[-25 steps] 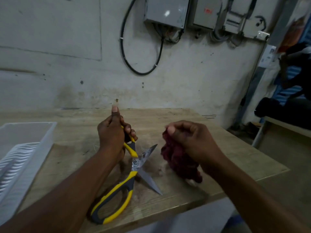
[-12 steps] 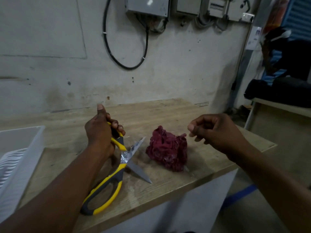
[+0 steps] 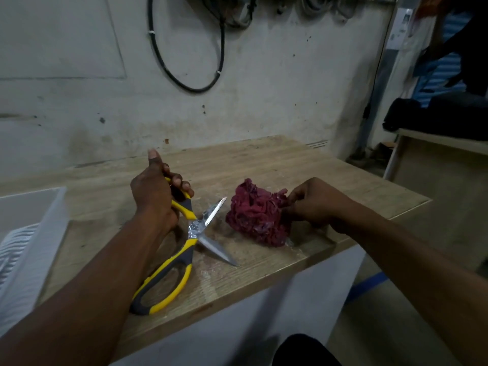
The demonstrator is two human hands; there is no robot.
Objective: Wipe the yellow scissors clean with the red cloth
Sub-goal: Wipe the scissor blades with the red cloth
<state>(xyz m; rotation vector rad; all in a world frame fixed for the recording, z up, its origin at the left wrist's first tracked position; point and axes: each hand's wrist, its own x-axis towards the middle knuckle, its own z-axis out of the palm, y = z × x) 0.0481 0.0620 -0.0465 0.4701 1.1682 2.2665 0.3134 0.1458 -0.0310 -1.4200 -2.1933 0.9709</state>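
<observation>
Wooden surface (image 3: 264, 165) at centre frame carries the yellow scissors (image 3: 184, 241), blades spread, left hand (image 3: 155, 196) gripping the upper handle. Right hand (image 3: 314, 204) pinches the red cloth (image 3: 256, 220) just right of the blades. It should gather the cloth firmly and wipe from pivot to tip.

No text, label, brand or number can be read anywhere in the view. A pale sheet or sign (image 3: 401, 27) hangs on the post at the upper right, and there are dark marks on it, but they are too small and blurred to make out. The yellow scissors (image 3: 184, 249) show no legible marking.
</observation>
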